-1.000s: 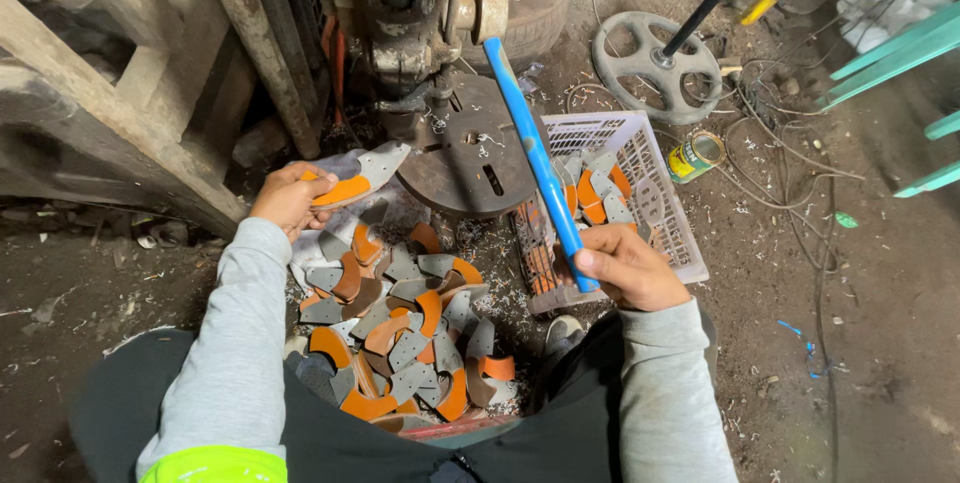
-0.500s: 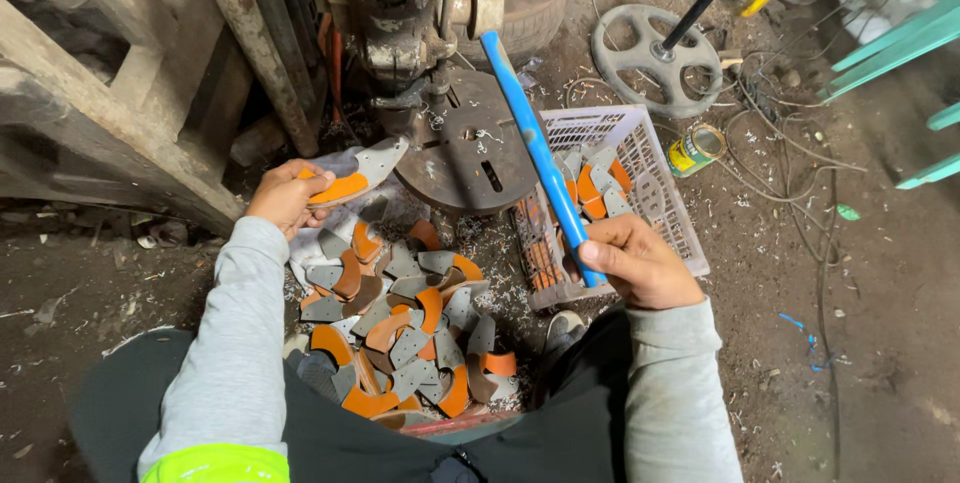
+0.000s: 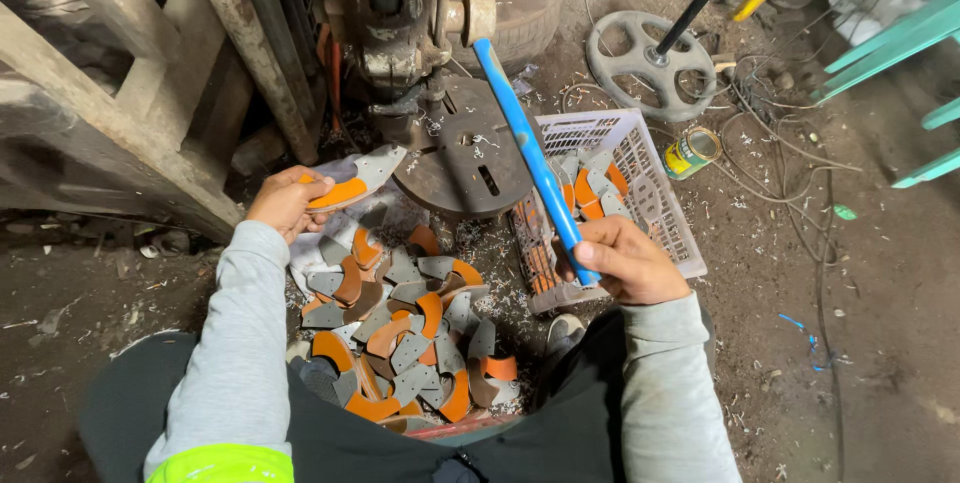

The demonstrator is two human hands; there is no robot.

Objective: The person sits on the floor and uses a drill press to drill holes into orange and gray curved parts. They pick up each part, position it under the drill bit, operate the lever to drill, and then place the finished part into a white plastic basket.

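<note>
Head view, looking down over my own arms in a cluttered workshop: my left hand (image 3: 285, 201) is closed on a curved blade blank (image 3: 352, 181), grey steel with an orange band, which juts rightward out of my fingers toward the round table (image 3: 462, 155) of the rusty drill press (image 3: 395, 18), its tip just short of the table's edge. My right hand (image 3: 622, 261) is wrapped tight around the lower end of a blue lever handle (image 3: 528, 151), which slants up and left from my fist to a pale knob (image 3: 478, 15) at the machine's side. Directly beneath the held piece, between my knees, lies a heap of similar blanks (image 3: 405, 335), grey and orange, overlapping one another amid metal shavings. Just beside my right hand sits a white plastic basket (image 3: 672, 223) holding more of the same pieces. Beyond it, on the dirt floor, stand a small tin can (image 3: 692, 151) and a grey spoked wheel (image 3: 650, 65) with a black rod rising from its hub. Weathered timber framing (image 3: 110, 103) fills the left side, and turquoise furniture legs (image 3: 905, 43) cross the upper right corner.
</note>
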